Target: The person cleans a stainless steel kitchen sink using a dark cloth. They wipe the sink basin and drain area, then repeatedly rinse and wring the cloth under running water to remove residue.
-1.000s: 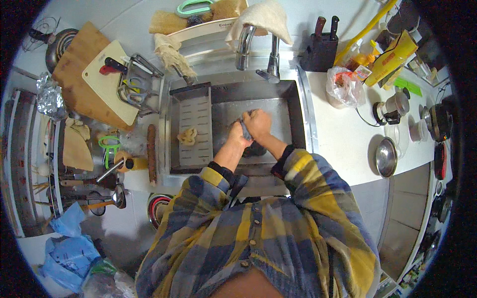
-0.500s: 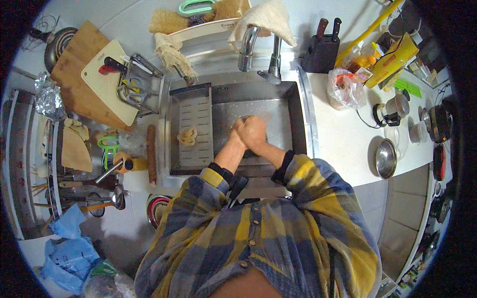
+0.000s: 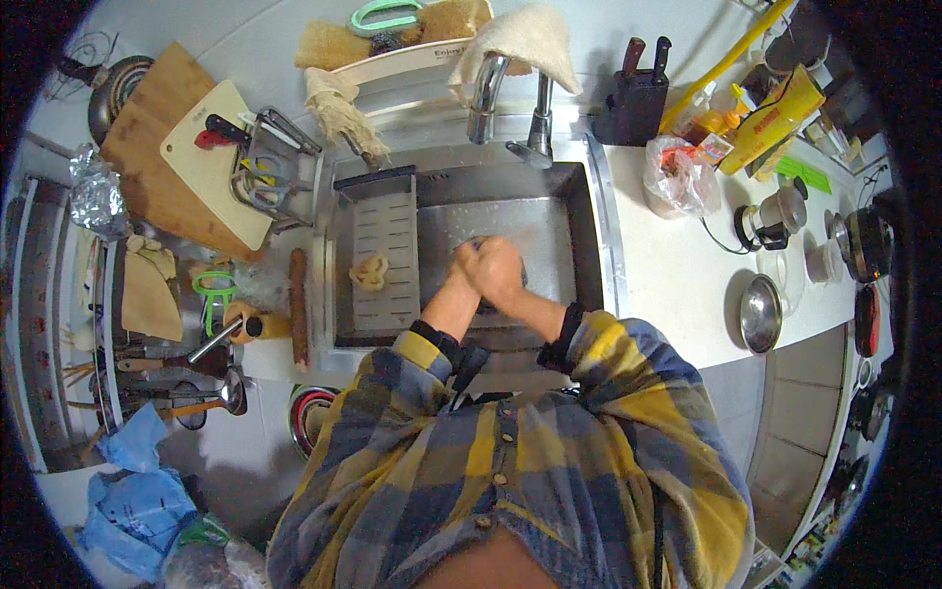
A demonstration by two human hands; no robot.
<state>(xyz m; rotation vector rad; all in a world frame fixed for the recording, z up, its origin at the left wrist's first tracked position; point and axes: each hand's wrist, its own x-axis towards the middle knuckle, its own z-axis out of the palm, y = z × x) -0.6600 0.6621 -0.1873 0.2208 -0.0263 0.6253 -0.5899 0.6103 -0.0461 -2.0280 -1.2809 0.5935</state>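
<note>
Where the curled fingers press together, I cannot tell whether they pinch anything; the bare left hand and right hand meet inside the rectangular grey steel sink. To their left, I see a beige, lobed piece on the slotted silver metal tray.

L hand & R hand in sink, R of drain tray; faucet behind; bowl on R cntr.
</note>
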